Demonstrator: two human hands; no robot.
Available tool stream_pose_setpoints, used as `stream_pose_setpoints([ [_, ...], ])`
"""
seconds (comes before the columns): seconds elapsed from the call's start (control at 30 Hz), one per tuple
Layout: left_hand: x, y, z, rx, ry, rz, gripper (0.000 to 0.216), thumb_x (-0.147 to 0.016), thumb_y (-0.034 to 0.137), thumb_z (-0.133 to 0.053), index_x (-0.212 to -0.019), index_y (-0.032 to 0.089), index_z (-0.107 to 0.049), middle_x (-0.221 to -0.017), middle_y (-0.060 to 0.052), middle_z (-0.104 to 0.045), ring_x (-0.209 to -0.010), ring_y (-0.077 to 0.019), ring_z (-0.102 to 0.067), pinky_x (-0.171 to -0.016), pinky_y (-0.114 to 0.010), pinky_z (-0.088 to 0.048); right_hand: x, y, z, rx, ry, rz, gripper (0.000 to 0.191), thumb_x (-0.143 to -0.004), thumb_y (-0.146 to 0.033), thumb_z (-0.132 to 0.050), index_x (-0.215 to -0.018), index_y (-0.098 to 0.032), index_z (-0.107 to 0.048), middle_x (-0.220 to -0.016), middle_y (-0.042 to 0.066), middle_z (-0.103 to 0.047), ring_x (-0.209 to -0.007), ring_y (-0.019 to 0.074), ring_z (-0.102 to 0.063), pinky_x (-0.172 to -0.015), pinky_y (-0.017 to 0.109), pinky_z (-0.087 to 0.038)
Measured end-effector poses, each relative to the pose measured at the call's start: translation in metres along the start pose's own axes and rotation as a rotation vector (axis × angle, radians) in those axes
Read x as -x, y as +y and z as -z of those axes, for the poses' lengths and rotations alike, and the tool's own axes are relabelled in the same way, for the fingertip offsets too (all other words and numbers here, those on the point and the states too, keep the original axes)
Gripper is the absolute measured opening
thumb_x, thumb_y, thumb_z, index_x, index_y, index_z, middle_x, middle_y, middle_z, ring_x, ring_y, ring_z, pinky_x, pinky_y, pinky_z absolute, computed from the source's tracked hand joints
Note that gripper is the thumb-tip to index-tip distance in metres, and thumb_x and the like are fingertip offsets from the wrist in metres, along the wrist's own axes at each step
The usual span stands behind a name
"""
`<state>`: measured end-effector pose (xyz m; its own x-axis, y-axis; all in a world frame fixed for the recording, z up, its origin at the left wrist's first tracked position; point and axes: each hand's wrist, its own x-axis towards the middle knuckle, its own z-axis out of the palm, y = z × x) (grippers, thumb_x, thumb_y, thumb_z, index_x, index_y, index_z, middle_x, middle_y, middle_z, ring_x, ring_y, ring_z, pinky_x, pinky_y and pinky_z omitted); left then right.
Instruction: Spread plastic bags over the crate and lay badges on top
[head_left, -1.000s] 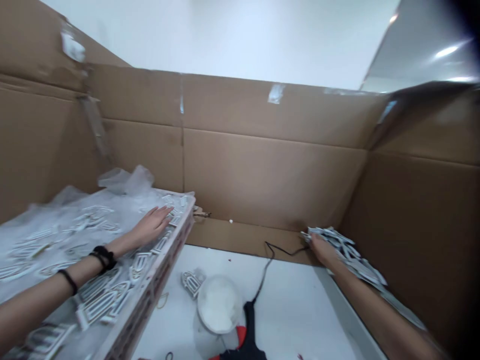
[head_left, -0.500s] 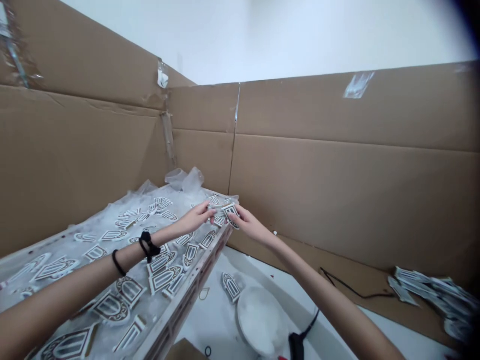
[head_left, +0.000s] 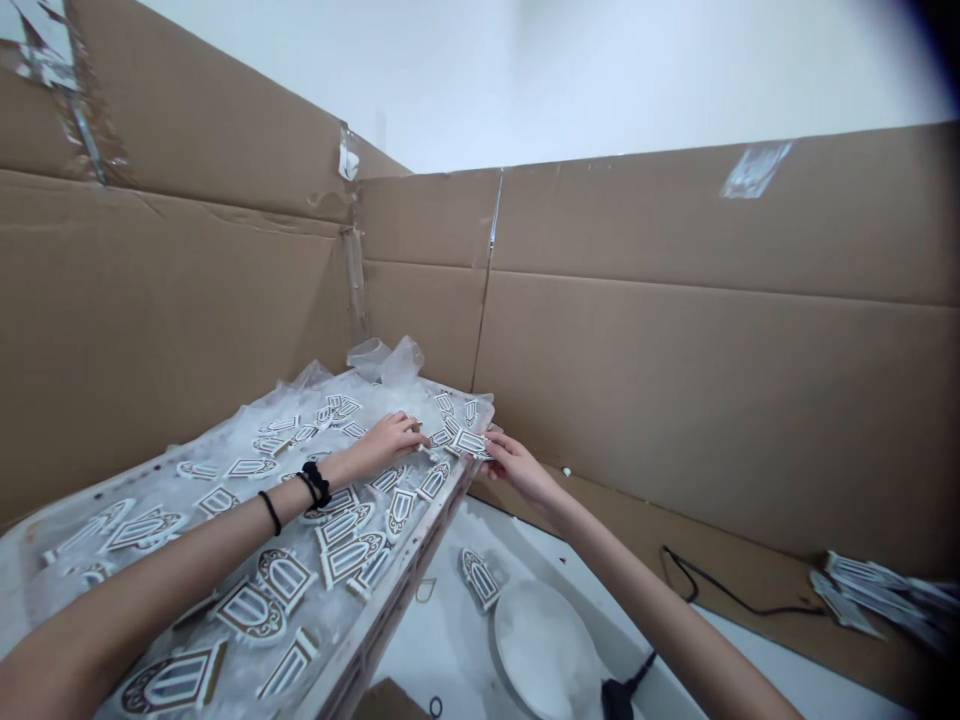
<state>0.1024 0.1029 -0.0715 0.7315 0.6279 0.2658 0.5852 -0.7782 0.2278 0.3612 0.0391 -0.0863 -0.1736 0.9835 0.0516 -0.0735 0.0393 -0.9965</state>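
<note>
A raised tray point(head_left: 390, 610) covered in clear plastic film carries several flat arch-shaped cutouts, white with brown outlines. My left hand point(head_left: 386, 440) rests on the film near the tray's far corner, fingers curled and pinched on a small cutout. My right hand point(head_left: 510, 462) is at the tray's far right edge, fingers closed on the edge of an arch cutout point(head_left: 470, 443) that lies there. Black bands circle my left wrist.
Cardboard walls point(head_left: 675, 400) enclose the workspace. On the white table below lie one loose arch cutout point(head_left: 480, 578), a round white dish point(head_left: 544, 645) and a black tool with its cord point(head_left: 697, 585). A pile of cutouts point(head_left: 877, 590) sits at the right wall.
A second ago my right hand was at the pile on the right; it has come across to the tray's far corner. My left hand moved forward to the same corner. The view turned left.
</note>
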Motion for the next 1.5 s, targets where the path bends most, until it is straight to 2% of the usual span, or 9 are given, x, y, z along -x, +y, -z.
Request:
stream_pose_setpoints([
  [0.23,0.019,-0.003,0.006,-0.147,-0.164,-0.146,0.040,-0.096,0.042,-0.036,-0.131,0.034,-0.051,-0.112,-0.006,-0.059,-0.104,-0.0226,-0.048,-0.092,-0.035,-0.032,0.000,0.001,-0.002,-0.069,0.020,0.010,0.021,-0.085,-0.030,-0.055,-0.103,-0.020,-0.062,-0.087,0.006,-0.067,-0.067,0.0155,-0.062,-0.067,0.030,-0.053],
  [0.4,0.014,0.014,-0.004,-0.272,-0.179,-0.166,0.052,-0.095,0.050,-0.032,-0.137,0.023,-0.046,-0.109,-0.010,-0.060,-0.099,-0.0243,-0.049,-0.093,-0.036,-0.030,-0.005,-0.002,-0.007,-0.036,0.033,0.049,0.020,-0.085,-0.031,-0.057,-0.101,-0.021,-0.063,-0.087,0.006,-0.068,-0.071,0.0171,-0.065,-0.076,0.033,-0.054],
  [0.67,0.021,0.028,-0.029,-0.416,-0.151,0.025,0.050,-0.097,0.031,-0.025,-0.141,0.012,-0.039,-0.115,-0.018,-0.056,-0.103,-0.0300,-0.048,-0.089,-0.045,-0.033,-0.049,-0.012,-0.031,0.156,0.090,0.129,0.022,-0.080,-0.040,-0.059,-0.075,-0.018,-0.060,-0.071,0.002,-0.063,-0.062,0.0160,-0.061,-0.067,0.031,-0.054],
  [0.9,0.018,0.050,-0.036,-0.464,-0.128,0.198,0.045,-0.096,0.026,-0.031,-0.136,0.011,-0.042,-0.113,-0.020,-0.058,-0.104,-0.0319,-0.050,-0.087,-0.045,-0.037,-0.080,-0.023,-0.072,0.418,0.021,0.212,0.024,-0.084,-0.031,-0.052,-0.066,-0.017,-0.056,-0.059,-0.003,-0.056,-0.058,0.0143,-0.058,-0.055,0.025,-0.045],
  [1.07,0.043,0.065,-0.028,-0.440,-0.175,0.229,0.041,-0.097,0.028,-0.026,-0.111,0.008,-0.059,-0.104,-0.021,-0.064,-0.096,-0.0293,-0.058,-0.084,-0.043,-0.043,-0.087,-0.008,-0.097,0.653,0.005,0.218,0.021,-0.087,-0.029,-0.061,-0.074,-0.014,-0.059,-0.071,-0.002,-0.060,-0.064,0.0120,-0.057,-0.065,0.028,-0.048],
  [1.17,0.065,0.068,-0.011,-0.396,-0.190,0.195,0.037,-0.095,0.029,-0.031,-0.103,0.012,-0.062,-0.110,-0.018,-0.065,-0.103,-0.0280,-0.058,-0.089,-0.042,-0.044,-0.083,-0.002,-0.100,0.768,-0.002,0.245,0.012,-0.079,-0.011,-0.062,-0.068,-0.013,-0.060,-0.073,0.002,-0.062,-0.074,0.0154,-0.058,-0.074,0.031,-0.045],
  [1.27,0.067,0.062,0.008,-0.355,-0.183,0.220,0.038,-0.095,0.029,-0.029,-0.103,0.014,-0.063,-0.103,-0.013,-0.068,-0.095,-0.0244,-0.063,-0.087,-0.038,-0.047,-0.065,-0.006,-0.093,0.815,-0.008,0.307,0.017,-0.075,0.000,-0.055,-0.080,-0.013,-0.065,-0.086,0.006,-0.063,-0.087,0.0179,-0.058,-0.082,0.030,-0.042],
  [1.33,0.054,0.052,0.014,-0.344,-0.148,0.250,0.045,-0.096,0.030,-0.022,-0.119,0.013,-0.057,-0.117,-0.015,-0.064,-0.106,-0.0248,-0.060,-0.093,-0.040,-0.044,-0.040,-0.010,-0.077,0.817,-0.025,0.337,0.021,-0.078,-0.003,-0.053,-0.091,-0.015,-0.065,-0.093,0.006,-0.063,-0.089,0.0166,-0.057,-0.081,0.028,-0.042],
  [1.5,0.018,0.025,-0.006,-0.286,-0.188,0.168,0.061,-0.092,0.045,-0.024,-0.141,0.011,-0.038,-0.150,-0.012,-0.033,-0.140,-0.0265,-0.028,-0.111,-0.042,-0.027,0.070,-0.013,0.016,0.962,0.058,0.358,0.021,-0.088,-0.014,-0.046,-0.102,-0.019,-0.062,-0.094,0.004,-0.062,-0.078,0.0134,-0.058,-0.073,0.024,-0.044],
])
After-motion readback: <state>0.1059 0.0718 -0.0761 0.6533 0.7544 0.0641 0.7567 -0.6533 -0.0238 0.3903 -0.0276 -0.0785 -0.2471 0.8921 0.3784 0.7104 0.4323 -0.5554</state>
